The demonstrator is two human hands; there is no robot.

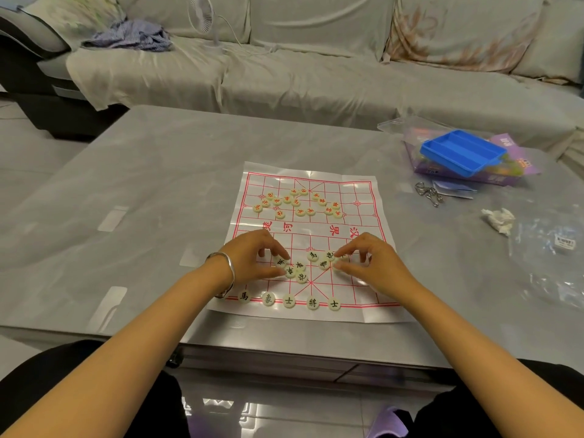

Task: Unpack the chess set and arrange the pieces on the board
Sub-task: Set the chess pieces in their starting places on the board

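A thin plastic board (363, 191) with red grid lines lies flat on the grey table. Several cream discs with red characters (295, 202) lie loose on its far half. Several black-character discs (300, 266) are bunched on the near half, and a row of them (289, 301) sits along the near edge line. My left hand (252, 257), with a silver bangle at the wrist, pinches a black-character disc (280, 261) at the left of the bunch. My right hand (366, 263) has its fingertips on a disc (337, 266) at the right of the bunch.
A blue plastic tray (463, 152) rests on a purple box (505, 178) at the far right. Nearby lie metal ring puzzles (428, 192), a crumpled tissue (499, 220) and clear plastic wrapping (550, 248). A covered sofa (316, 74) stands behind the table.
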